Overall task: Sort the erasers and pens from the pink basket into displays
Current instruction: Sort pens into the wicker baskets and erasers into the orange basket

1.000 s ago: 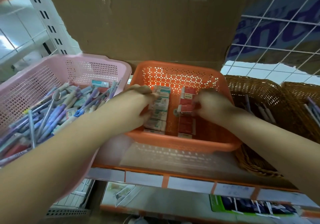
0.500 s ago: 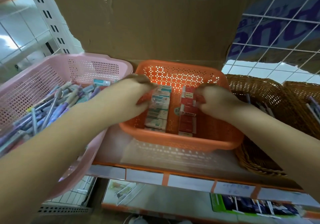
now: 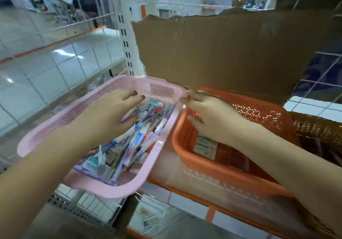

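Pink perforated basket, orange perforated basket, brown cardboard.

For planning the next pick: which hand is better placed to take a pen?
Probably left: the left hand is above the pens in the pink basket; the right hand is above the orange basket.

In the centre of the frame the left hand hovers palm down, fingers loosely spread, over the pens heaped in the pink basket. Just to the right, the right hand reaches with straight fingers across the orange basket, its fingertips at the pink basket's far right corner. Boxed erasers lie in the orange basket below the wrist. A torn cardboard sheet stands behind both baskets.
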